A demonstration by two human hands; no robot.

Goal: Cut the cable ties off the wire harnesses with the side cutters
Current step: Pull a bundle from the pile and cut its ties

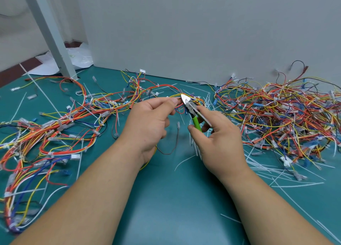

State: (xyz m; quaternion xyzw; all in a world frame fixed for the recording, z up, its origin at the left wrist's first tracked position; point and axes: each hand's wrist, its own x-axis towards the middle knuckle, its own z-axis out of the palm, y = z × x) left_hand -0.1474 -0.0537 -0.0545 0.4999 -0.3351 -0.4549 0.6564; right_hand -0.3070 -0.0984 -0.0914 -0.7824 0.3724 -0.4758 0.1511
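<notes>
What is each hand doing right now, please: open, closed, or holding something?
Left hand: closed, pinching a wire harness.
Right hand: closed around the green-handled side cutters, tips at that harness.

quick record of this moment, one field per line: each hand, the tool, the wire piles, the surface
left hand: pinches a wire harness next to the cutter head
right hand: grips the side cutters, forefinger lying along them
cutter head: at the held wires; whether it bites a tie cannot be told
left pile: harnesses spread out
right pile: dense tangle of harnesses
loose ties: white strips scattered on the green mat
</notes>
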